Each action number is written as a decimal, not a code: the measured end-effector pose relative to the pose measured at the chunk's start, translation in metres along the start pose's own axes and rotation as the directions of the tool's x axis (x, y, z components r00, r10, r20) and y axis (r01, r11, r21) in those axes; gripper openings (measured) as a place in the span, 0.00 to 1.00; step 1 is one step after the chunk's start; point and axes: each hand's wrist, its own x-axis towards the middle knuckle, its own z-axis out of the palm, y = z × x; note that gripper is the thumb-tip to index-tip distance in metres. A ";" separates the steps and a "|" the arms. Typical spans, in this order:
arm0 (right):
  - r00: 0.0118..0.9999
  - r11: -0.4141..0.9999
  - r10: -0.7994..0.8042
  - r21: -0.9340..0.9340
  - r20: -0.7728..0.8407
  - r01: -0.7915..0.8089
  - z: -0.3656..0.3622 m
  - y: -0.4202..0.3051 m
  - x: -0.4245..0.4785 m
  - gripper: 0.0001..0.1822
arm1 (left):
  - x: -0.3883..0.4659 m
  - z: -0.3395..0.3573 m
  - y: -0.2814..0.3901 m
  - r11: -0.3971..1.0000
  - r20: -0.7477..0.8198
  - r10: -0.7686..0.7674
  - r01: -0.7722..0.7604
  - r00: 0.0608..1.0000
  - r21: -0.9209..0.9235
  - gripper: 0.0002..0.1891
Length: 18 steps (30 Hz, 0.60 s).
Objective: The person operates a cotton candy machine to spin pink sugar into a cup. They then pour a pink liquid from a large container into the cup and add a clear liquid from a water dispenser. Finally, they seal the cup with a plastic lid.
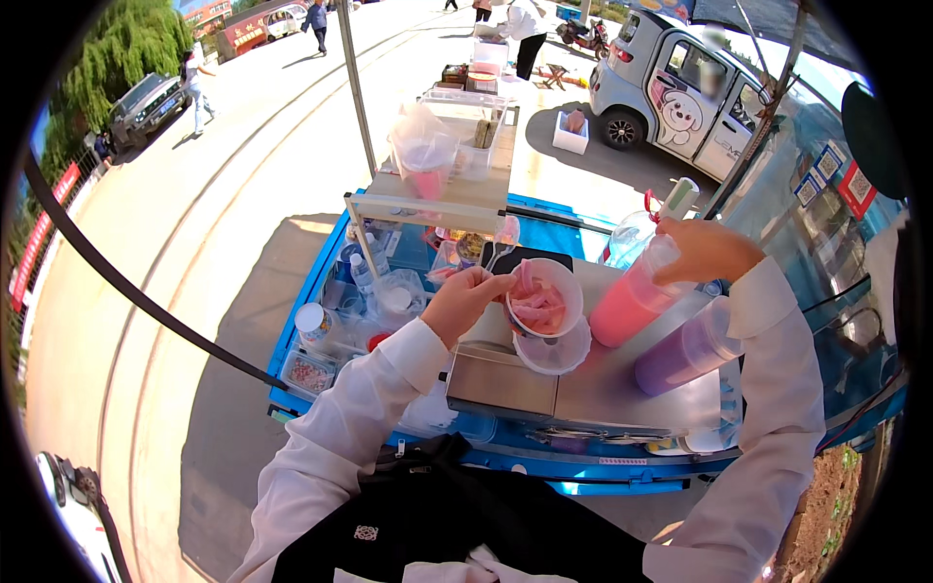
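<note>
My left hand (466, 297) pinches the rim of a round tub (576, 286) that contains pale pink strips in pink liquid. Below the tub, a clear ribbed plastic lid or bowl (557, 351) shows on the steel counter (605, 404). My right hand (711, 251) grips the upper end of a tall translucent container (628, 302) of pink liquid; whether its base is off the counter I cannot tell. Close by on the right is a second tall container (681, 353) with purple contents. A metal spoon (498, 253) shows just beyond my left hand.
On the left stand a lidded tub (313, 322), a box of small pink pieces (308, 373) and plastic bottles (362, 271). A metal rail (430, 205) crosses ahead, with bagged cups (423, 157) beyond. Large water jug (633, 237) at back right; cart posts (356, 87) flank the counter.
</note>
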 end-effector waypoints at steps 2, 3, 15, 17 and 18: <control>0.995 0.994 -0.095 0.046 -0.028 0.097 0.001 0.011 0.000 0.40 | 0.006 0.004 0.012 1.000 0.004 0.028 -0.028 1.000 -0.013 0.21; 0.991 0.988 -0.132 0.072 -0.030 0.134 0.004 0.013 -0.004 0.41 | 0.008 0.005 0.013 0.999 -0.005 0.038 -0.038 0.999 -0.021 0.21; 0.763 0.807 -0.462 0.143 -0.452 0.573 0.044 -0.058 -0.110 0.37 | 0.010 -0.003 0.005 0.999 -0.111 -0.049 0.047 0.993 -0.019 0.14; 0.832 0.856 -0.405 0.165 -0.379 0.491 0.102 -0.075 -0.113 0.37 | 0.016 0.000 -0.002 0.998 -0.082 -0.055 0.053 0.995 -0.029 0.16; 0.875 0.886 -0.337 0.198 -0.347 0.420 0.128 -0.076 -0.109 0.37 | 0.017 0.002 -0.004 0.999 -0.078 -0.048 0.046 0.996 -0.028 0.17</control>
